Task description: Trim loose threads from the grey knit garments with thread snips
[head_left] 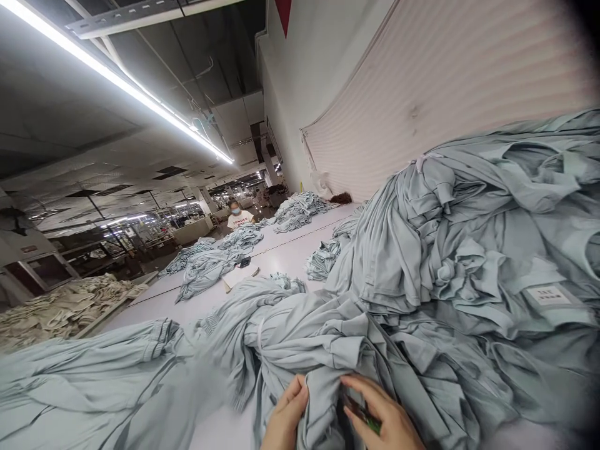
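Both my hands are at the bottom edge, on a bunched pale grey-blue garment. My left hand pinches a fold of that fabric, fingers closed on it. My right hand is beside it, curled around a small dark tool with a green part, touching the same cloth. A large heap of the same grey-blue garments rises just behind and to the right, one showing a white label.
A long white table runs away from me, carrying more garment piles and a paper sheet. A person sits at its far end. Beige cloth pieces lie stacked at left. A ribbed wall stands right.
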{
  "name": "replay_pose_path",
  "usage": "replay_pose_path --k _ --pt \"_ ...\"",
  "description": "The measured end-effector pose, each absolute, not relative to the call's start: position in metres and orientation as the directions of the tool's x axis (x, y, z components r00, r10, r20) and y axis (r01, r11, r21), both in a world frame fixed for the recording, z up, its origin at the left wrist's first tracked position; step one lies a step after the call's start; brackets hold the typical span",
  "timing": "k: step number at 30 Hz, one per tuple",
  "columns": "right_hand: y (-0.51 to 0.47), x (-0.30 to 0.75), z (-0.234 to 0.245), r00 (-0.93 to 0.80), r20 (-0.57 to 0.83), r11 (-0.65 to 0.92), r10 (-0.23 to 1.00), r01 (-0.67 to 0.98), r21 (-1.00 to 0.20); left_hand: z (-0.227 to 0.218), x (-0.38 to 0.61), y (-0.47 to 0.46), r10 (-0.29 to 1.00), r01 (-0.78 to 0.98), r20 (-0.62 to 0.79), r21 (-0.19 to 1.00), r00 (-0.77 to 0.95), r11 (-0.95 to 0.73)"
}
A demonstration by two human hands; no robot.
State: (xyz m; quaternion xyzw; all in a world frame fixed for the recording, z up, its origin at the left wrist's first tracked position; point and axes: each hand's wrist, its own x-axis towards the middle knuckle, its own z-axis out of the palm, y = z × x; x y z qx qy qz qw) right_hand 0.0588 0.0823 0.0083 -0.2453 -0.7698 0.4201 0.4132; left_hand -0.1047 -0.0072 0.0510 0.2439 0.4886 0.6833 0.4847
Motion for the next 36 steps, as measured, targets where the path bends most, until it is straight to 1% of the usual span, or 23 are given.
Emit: replay_pose_path --k 2,5,8,10,12,14,16,18,21,26,28,29,30,32,33,34,35,36 --pt "0.087 0.054 0.010 -0.543 0.448 0.569 0.710 0.067 -0.820 0.053 -0.110 -0.011 0.892 -0.404 -0.168 0.915 -0.419 -0.017" --pt "0.090 0.056 0.017 -0.572 0.423 0.589 0.703 0.134 -0.797 0.051 -0.115 -0.013 0.889 -0.392 -0.168 0.920 -0.426 -0.014" --pt "0.088 0.063 0.023 -0.616 0.443 0.649 0.651 0.150 -0.746 0.050 -0.114 -0.013 0.887 -0.385 -0.160 0.922 -0.432 -0.021" --pt "0.087 0.067 0.025 -0.614 0.516 0.734 0.597 0.159 -0.661 0.050 -0.112 -0.013 0.884 -0.376 -0.150 0.926 -0.443 -0.031" --pt "0.088 0.070 0.026 -0.578 0.626 0.830 0.523 0.182 -0.527 0.050 -0.110 -0.012 0.883 -0.382 -0.141 0.923 -0.447 -0.045" --pt "0.090 0.071 0.027 -0.550 0.712 0.895 0.436 0.187 -0.404 0.049 -0.109 -0.012 0.890 -0.417 -0.140 0.907 -0.434 -0.060" --pt "0.091 0.071 0.029 -0.553 0.739 0.920 0.385 0.165 -0.355 0.048 -0.109 -0.010 0.898 -0.451 -0.141 0.890 -0.416 -0.069" --pt "0.091 0.070 0.031 -0.578 0.724 0.920 0.375 0.136 -0.368 0.046 -0.108 -0.008 0.906 -0.461 -0.134 0.884 -0.402 -0.073" --pt "0.089 0.069 0.036 -0.631 0.668 0.896 0.395 0.103 -0.432 0.045 -0.107 -0.006 0.915 -0.463 -0.122 0.883 -0.384 -0.077" --pt "0.088 0.067 0.036 -0.626 0.592 0.796 0.507 0.079 -0.600 0.050 -0.101 -0.006 0.918 -0.450 -0.128 0.891 -0.377 -0.061" --pt "0.091 0.068 0.030 -0.586 0.590 0.748 0.555 0.040 -0.663 0.052 -0.098 -0.008 0.898 -0.354 -0.119 0.934 -0.424 -0.044" --pt "0.092 0.070 0.025 -0.555 0.589 0.721 0.587 0.029 -0.692 0.053 -0.097 -0.010 0.876 -0.257 -0.080 0.965 -0.476 -0.052" --pt "0.094 0.073 0.021 -0.520 0.580 0.692 0.627 0.029 -0.721 0.053 -0.096 -0.012 0.841 -0.136 0.000 0.987 -0.540 -0.087" --pt "0.097 0.078 0.017 -0.465 0.553 0.644 0.691 0.049 -0.763 0.053 -0.095 -0.014 0.734 0.100 0.240 0.968 -0.635 -0.230" --pt "0.098 0.081 0.018 -0.457 0.547 0.636 0.701 0.055 -0.769 0.052 -0.094 -0.014 0.670 0.171 0.330 0.941 -0.665 -0.293" --pt "0.100 0.082 0.020 -0.474 0.541 0.636 0.694 0.053 -0.770 0.051 -0.093 -0.014 0.618 0.210 0.378 0.921 -0.689 -0.328" --pt "0.102 0.083 0.025 -0.509 0.534 0.640 0.676 0.044 -0.768 0.050 -0.091 -0.012 0.593 0.238 0.394 0.915 -0.702 -0.327" --pt "0.105 0.081 0.032 -0.549 0.522 0.640 0.653 0.031 -0.768 0.049 -0.089 -0.009 0.596 0.281 0.393 0.919 -0.700 -0.277"
